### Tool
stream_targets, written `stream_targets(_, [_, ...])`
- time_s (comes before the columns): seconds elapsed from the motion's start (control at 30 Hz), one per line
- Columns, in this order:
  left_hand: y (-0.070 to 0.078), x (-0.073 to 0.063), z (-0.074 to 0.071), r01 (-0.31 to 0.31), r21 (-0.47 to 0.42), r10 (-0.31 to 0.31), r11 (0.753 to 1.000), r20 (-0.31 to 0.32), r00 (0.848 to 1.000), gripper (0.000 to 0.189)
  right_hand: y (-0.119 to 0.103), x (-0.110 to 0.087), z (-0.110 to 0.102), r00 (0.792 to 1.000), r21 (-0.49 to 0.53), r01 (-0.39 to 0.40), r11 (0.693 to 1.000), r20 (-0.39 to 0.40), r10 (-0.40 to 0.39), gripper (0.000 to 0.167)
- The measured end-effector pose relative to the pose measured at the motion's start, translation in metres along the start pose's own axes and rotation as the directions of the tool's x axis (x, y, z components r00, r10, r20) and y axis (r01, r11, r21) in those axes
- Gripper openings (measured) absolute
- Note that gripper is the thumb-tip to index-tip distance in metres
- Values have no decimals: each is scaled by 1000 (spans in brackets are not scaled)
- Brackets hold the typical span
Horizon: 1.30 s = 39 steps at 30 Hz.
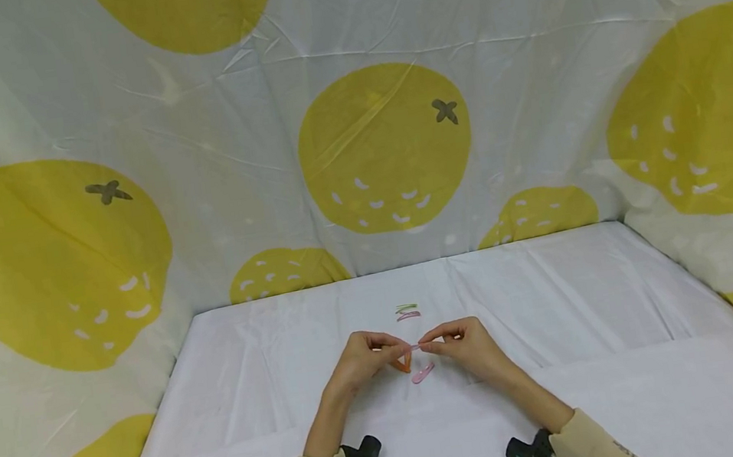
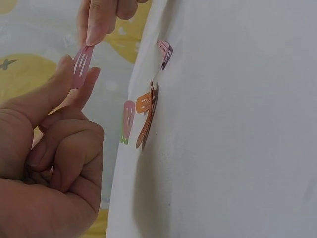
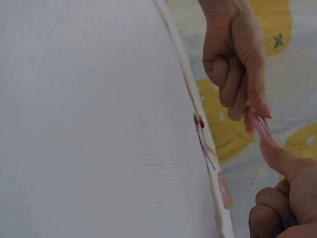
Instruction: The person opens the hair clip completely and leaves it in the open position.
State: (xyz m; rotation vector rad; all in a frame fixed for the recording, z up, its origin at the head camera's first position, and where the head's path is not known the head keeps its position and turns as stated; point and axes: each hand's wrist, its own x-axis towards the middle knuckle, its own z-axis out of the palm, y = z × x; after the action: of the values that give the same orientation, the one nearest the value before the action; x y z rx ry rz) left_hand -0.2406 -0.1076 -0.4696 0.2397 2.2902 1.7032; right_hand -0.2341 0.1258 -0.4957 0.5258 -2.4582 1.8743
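Between the two hands, a pink snap hair clip [image 1: 415, 347] is held in the air above the table. Thumb and fingertips of the left hand [image 1: 371, 357] pinch one end, the other fingers folded in. At the opposite end the right hand [image 1: 462, 341] pinches the same clip; the left wrist view shows this pink clip [image 2: 81, 68] slotted and apparently closed. Below the hands lie orange hair clips [image 1: 404, 365], partly hidden by the left hand in the head view. Another pink clip [image 1: 423, 373] rests nearer the person.
Beyond the hands, a green clip [image 1: 407, 306] and a pink clip [image 1: 409, 315] lie on the white-covered table [image 1: 255, 382]. A curtain with yellow fruit prints [image 1: 386, 149] hangs behind and at both sides. Black wrist devices [image 1: 364, 453] sit by the sleeves.
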Motion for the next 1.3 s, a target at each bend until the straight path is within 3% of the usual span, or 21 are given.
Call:
stream_targets(0.17, [0,-1,-1,31,-16,-31,999,9,999,27,-1,1,1,999,11,51,999,-1,-51,11])
stream_targets(0.33, [-1,-1,-3,11,-55,-12,998,-17,1000,25,0,2,2,998,13,60,998,7,-60,12])
stream_targets(0.6, [3,-1,-3,-54,-81,52,995,-33,998,22,-2,3,2,1000,-25,-23,999,-10,23,17])
stream_targets(0.8, [2,2,0,-107,-83,98,991,-98,990,20,0,4,2,999,9,-43,999,-26,43,14])
stream_targets(1.03, [2,2,4,-87,-79,73,993,-167,983,18,-5,1,6,998,33,-64,997,-3,64,14])
stream_targets(1.3, [0,3,10,-101,-101,81,990,-183,980,20,-7,-4,6,992,36,-118,992,-43,120,18])
